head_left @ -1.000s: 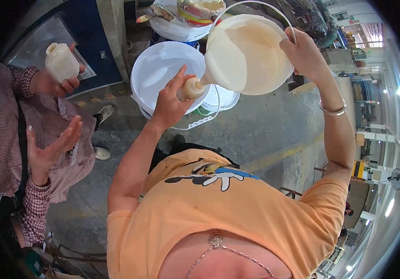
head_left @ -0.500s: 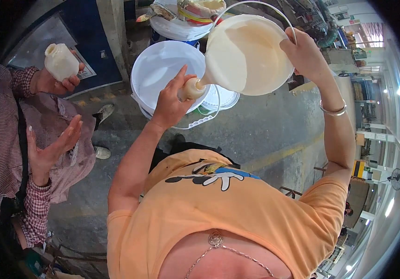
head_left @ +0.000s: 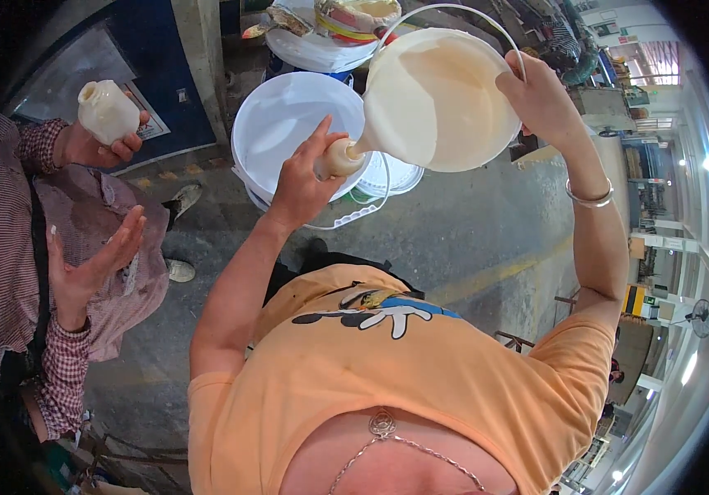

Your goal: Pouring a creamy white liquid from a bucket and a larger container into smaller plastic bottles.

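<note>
My right hand (head_left: 546, 101) grips the rim of a tilted white bucket (head_left: 485, 92), whose thin handle arches over it. Cream-coloured liquid (head_left: 404, 115) pools toward the bucket's lower left lip. A stream of it runs down into the mouth of a small pale bottle (head_left: 340, 158). Wrapped around that bottle is my left hand (head_left: 300, 183), the index finger sticking up beside it. Bottle and hand are above the right part of a larger white bucket (head_left: 268, 124) standing on the floor.
To the left, a person in a checked sleeve (head_left: 65, 363) holds a similar pale bottle (head_left: 108, 111), the other hand held open. A white lid (head_left: 404, 175) lies by the standing bucket. Behind it is a stained tub (head_left: 358, 16) on a covered pail (head_left: 321, 54).
The tilted bucket has sunk very slightly. My hands keep their holds, and the liquid still runs into the bottle.
</note>
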`<move>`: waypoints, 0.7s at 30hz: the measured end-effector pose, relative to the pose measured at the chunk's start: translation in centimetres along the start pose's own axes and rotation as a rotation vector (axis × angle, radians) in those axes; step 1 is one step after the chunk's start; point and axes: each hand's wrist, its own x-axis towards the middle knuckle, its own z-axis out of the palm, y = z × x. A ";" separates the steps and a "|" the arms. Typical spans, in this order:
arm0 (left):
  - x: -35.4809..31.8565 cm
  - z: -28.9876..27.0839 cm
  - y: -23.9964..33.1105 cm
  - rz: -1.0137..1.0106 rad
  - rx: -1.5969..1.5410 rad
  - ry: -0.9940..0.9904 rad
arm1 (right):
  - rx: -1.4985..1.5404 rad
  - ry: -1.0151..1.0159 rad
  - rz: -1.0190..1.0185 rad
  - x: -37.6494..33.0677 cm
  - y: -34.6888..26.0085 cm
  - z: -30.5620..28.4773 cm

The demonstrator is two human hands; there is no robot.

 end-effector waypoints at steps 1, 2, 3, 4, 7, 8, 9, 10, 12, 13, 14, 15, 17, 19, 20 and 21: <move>0.0 0.0 0.0 -0.011 -0.002 -0.001 | 0.000 0.003 -0.008 0.0 0.0 0.0; 0.0 0.0 0.1 -0.023 -0.006 -0.002 | 0.000 0.004 -0.006 -0.1 0.0 0.0; 0.0 0.0 0.2 -0.022 -0.006 -0.003 | 0.006 0.016 -0.011 -0.1 -0.1 0.0; 0.0 0.0 0.3 -0.013 -0.010 -0.002 | 0.012 0.029 -0.015 -0.2 -0.2 0.0; 0.0 0.0 0.4 -0.006 0.001 0.003 | -0.005 -0.007 0.016 -0.2 -0.4 -0.2; -0.1 0.1 0.3 -0.010 0.011 0.002 | -0.005 -0.009 0.017 -0.2 -0.4 -0.2; -0.1 0.2 0.2 -0.012 0.011 0.002 | 0.001 -0.006 0.017 -0.2 -0.3 -0.1; 0.0 0.2 0.0 -0.012 0.007 -0.001 | 0.007 -0.003 0.018 -0.2 -0.3 -0.1; -0.1 0.2 0.1 -0.011 0.006 -0.003 | 0.002 -0.009 0.024 -0.2 0.0 -0.2; -0.1 0.2 0.2 -0.024 -0.003 -0.014 | -0.003 -0.016 0.032 -0.2 0.0 -0.2; -0.1 0.1 0.3 -0.038 -0.011 -0.024 | -0.003 -0.017 0.029 -0.2 0.0 -0.1; -0.2 0.1 0.2 -0.039 -0.010 -0.022 | -0.008 -0.004 0.019 -0.2 0.1 0.0; -0.3 0.1 0.0 -0.027 0.004 -0.024 | -0.013 0.007 0.009 -0.2 -0.1 0.0; -0.2 0.2 0.0 -0.033 0.000 -0.021 | -0.005 0.005 0.022 -0.2 -0.3 0.0; -0.2 0.2 0.0 -0.036 -0.006 -0.022 | -0.005 0.006 0.024 -0.2 -0.1 0.0; -0.2 0.2 0.0 -0.035 -0.007 -0.023 | -0.021 0.013 0.001 -0.2 0.1 0.0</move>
